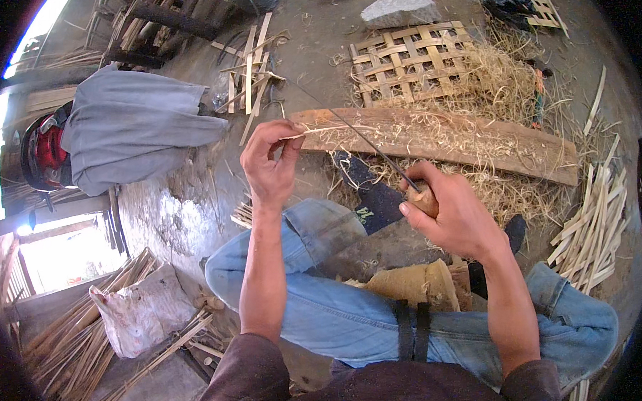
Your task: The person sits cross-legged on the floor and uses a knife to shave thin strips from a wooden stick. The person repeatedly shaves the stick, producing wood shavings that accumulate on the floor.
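Observation:
Pinched between the fingertips of my left hand (271, 165) is a thin pale strip (332, 127), like split bamboo or cane, lying over the left end of a long wooden board (523, 153). My right hand (456, 213) grips a knife (373, 146) by its rounded wooden handle. The narrow dark blade slants up and left, crossing the strip in this view; whether it touches the strip I cannot tell. Curled shavings (432, 127) are scattered along the board. Under its near side shows a foot in a dark sock (375, 197), in front of my bent, jeans-covered legs (340, 321).
Beyond the board lie a woven lattice panel (383, 72), heaped shavings (498, 74) and a grey stone (400, 8). A pile of split strips (587, 225) is on the right. To the left are a grey cloth (135, 126), loose sticks (252, 71) and a white sack (143, 308).

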`<action>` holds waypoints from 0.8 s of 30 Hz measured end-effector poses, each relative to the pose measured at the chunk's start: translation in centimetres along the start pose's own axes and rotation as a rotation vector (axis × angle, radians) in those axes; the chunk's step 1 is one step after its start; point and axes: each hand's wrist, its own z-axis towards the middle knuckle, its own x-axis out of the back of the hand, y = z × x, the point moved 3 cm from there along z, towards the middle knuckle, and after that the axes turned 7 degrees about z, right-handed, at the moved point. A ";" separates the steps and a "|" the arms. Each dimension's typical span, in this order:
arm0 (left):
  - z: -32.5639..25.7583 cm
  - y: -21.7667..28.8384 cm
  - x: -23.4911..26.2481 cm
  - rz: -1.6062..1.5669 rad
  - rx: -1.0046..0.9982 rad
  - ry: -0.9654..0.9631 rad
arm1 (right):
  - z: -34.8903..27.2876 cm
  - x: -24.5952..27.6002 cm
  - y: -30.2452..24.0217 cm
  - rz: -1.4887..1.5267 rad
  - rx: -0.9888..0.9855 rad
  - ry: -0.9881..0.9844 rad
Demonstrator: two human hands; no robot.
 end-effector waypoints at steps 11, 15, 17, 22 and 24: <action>0.4 0.0 -0.2 0.125 -0.021 -0.056 | 0.6 -0.7 3.7 -0.155 0.020 -0.046; 0.5 0.4 -0.5 0.124 -0.020 -0.067 | 1.3 -1.1 7.0 -0.289 -0.107 -0.058; 0.3 0.2 -0.2 0.110 -0.021 -0.071 | 1.4 -1.3 7.4 -0.287 -0.124 -0.065; 0.5 0.0 -0.1 0.068 -0.028 -0.076 | 1.9 -1.5 8.3 -0.229 -0.106 0.004; 0.8 0.2 -0.2 0.061 -0.041 -0.080 | 2.0 -1.1 7.6 -0.167 -0.112 0.075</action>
